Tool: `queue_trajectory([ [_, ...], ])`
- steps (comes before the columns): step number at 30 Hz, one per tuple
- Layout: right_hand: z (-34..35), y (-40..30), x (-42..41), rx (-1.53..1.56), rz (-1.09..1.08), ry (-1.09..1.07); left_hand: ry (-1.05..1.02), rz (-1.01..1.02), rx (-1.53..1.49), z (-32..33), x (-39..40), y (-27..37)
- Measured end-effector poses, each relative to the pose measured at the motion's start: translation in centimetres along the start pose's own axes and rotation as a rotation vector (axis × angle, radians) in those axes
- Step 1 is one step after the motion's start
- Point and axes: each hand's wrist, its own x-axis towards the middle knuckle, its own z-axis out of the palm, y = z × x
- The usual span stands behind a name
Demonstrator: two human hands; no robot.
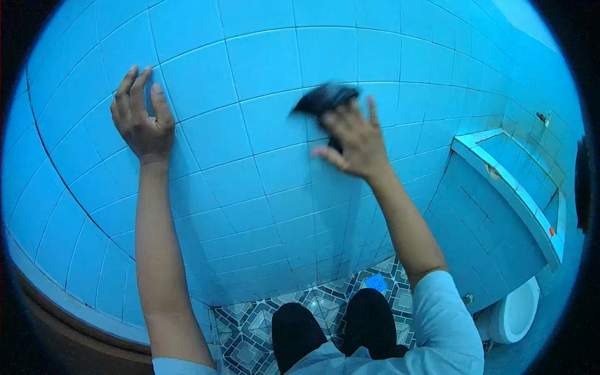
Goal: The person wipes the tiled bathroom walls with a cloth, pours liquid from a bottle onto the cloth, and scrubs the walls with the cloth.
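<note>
Blue-white wall tiles [274, 126] fill the space in front of me. My left hand [144, 119] is at the upper left, close to the tiles, with its fingers apart and nothing in it. Right of the middle, my right hand [354, 136] presses a dark cloth [323, 99] against the tiles with spread fingers. Both hand and cloth are blurred. The cloth lies bunched under the fingers, and part of it shows below them near the thumb. Whether the left palm touches the wall cannot be told.
At the right stands a tiled water basin [506, 180] with a raised rim and an orange object [552, 231] on it. A wall tap [543, 118] is above. Below are a white toilet bowl [520, 311], a blue floor drain cover [376, 283] and the patterned tile floor [246, 347].
</note>
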Motion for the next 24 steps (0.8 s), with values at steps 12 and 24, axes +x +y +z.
queue_trajectory([
  [12,1.2,-3.4,2.2,0.152,-0.277,-0.17,0.032,0.015,0.02,0.0,0.1,0.0],
  [24,-1.7,-3.6,5.9,0.228,-0.386,0.001,0.004,-0.042,0.016,-0.2,-0.2,0.3],
])
